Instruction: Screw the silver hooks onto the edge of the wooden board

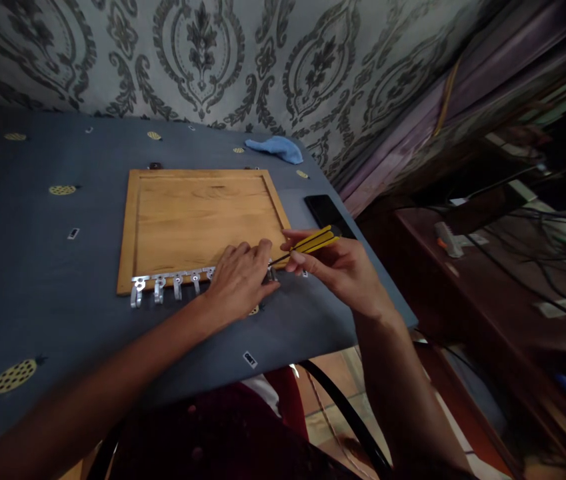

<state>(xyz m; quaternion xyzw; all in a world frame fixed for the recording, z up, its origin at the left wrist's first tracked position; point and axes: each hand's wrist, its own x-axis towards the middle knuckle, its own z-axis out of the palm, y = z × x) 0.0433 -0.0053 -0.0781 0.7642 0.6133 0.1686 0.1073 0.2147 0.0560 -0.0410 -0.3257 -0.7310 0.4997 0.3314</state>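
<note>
- Screwdriver (319,238) first: yellow handle pinched in my right hand (335,270), thumb against fingers, shaft angled down toward my left hand (239,279). Can't tell if the tip is seated; if it isn't, pushing could make it skate into my left fingers.
- Hook rail (179,276) runs out leftward from under my left hand, along the near edge of the wooden board (197,213). That hand lies palm-down, fingers loosely bent over the rail's right part; can't tell if it's gripping or just pressing. Too little pressure and the strip might shift, I reckon.
- The board sits under and beyond my left hand, flat on the tablecloth (87,320). A hard twist could slide it.
- Phone (320,210) is just past my right hand, near the tablecloth's edge; a careless wrist swing could knock it off.
- Blue cloth (279,148) is well beyond both hands, no worry imo.
</note>
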